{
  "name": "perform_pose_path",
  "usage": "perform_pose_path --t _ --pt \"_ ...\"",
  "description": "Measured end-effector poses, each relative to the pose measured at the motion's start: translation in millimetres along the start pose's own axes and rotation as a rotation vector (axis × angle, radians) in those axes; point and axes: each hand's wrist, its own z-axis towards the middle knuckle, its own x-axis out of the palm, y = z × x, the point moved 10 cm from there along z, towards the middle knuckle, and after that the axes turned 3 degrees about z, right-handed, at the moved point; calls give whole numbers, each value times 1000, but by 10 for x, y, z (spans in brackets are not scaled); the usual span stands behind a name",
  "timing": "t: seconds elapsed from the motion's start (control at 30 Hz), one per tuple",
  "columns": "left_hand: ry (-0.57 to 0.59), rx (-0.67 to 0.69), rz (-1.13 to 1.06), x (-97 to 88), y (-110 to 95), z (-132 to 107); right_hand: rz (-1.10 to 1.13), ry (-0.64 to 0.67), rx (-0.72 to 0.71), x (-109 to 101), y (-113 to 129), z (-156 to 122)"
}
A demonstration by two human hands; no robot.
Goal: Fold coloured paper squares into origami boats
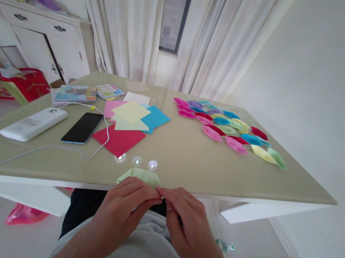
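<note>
A folded sheet of light green paper (141,176) is at the table's near edge, its lower part hidden behind my fingers. My left hand (133,202) is closed on it, thumb and fingertips pinching near its right end. My right hand (185,220) meets the left there, its thumb and index finger pinched on the same right corner. Beyond them lie loose paper squares: a red square (120,141), a pale yellow square (132,112) and a blue square (156,119). Folded paper pieces in many colours, such as a pink folded piece (236,145), lie in rows at the right.
On the left are a black phone (82,128), a white power bank (33,123) and a white cable (45,149) running off the near edge. Booklets (75,94) are stacked farther back. A wall (326,107) stands along the right, curtains (131,19) behind.
</note>
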Motion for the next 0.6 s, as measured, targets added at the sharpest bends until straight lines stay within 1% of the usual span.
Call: perform_pose_path --t 0.27,0.6 --pt "31 -22 -23 59 19 -17 10 -20 4 -22 -16 -9" --pt "-15 -15 -84 39 -9 4 25 2 15 -14 12 6"
